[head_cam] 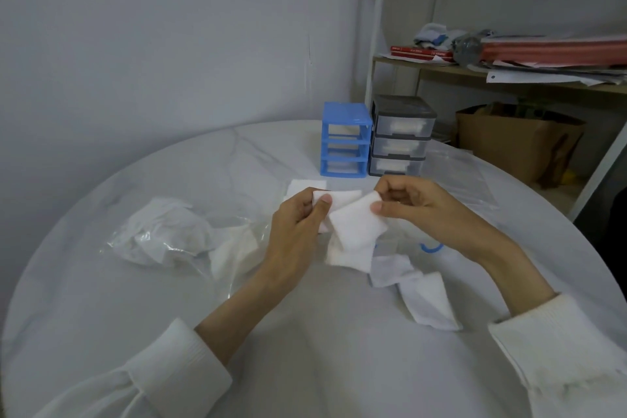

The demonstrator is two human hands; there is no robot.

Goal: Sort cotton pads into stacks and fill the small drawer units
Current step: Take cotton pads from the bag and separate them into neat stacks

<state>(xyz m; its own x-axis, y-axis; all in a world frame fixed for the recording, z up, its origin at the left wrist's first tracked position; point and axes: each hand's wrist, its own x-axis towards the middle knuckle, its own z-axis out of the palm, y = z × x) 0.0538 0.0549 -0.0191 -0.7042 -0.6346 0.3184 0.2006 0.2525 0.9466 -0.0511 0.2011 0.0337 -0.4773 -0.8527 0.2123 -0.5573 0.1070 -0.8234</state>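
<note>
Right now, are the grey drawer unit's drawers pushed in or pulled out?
Pushed in: all three fronts of the grey drawer unit sit flush with its frame.

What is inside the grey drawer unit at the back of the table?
Through the clear fronts of the grey drawer unit, something white shows in all three drawers, probably cotton pads. How full each drawer is cannot be seen.

Two drawer units stand at the upper middle of the frame: one blue unit and one grey unit, each with three drawers. Two hands, left hand and right hand, meet at centre over the one round table. Two plastic bags: crumpled bag at left, flat bag at right. The white pads overlap too much to count.
</note>
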